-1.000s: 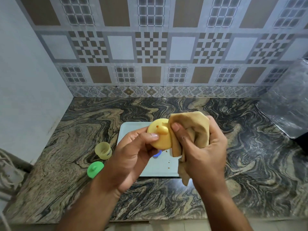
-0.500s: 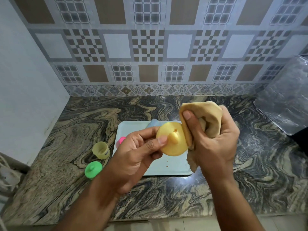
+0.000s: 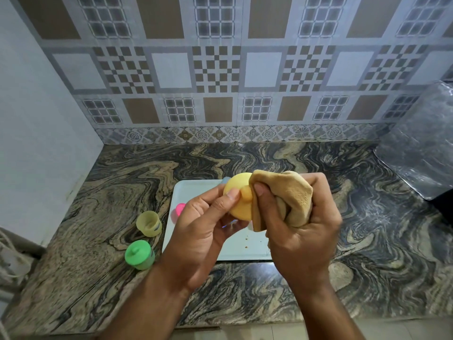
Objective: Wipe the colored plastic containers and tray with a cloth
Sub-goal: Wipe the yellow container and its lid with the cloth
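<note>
Marbled counter [image 3: 318,278] below; yellow lid [image 3: 239,192] pinched at its rim by left hand [image 3: 203,231] above tray [image 3: 196,190], cloth [image 3: 284,197] bunched in right hand [image 3: 301,231]. Slip likely if rubbed hard against so light a pinch

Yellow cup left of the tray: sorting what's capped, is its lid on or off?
Off: the yellow cup shows an open mouth; the green one is capped.

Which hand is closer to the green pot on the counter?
Left. The left hand holds the yellow lid just right of the green pot; the right hand, gripping the cloth, is farther right.
</note>
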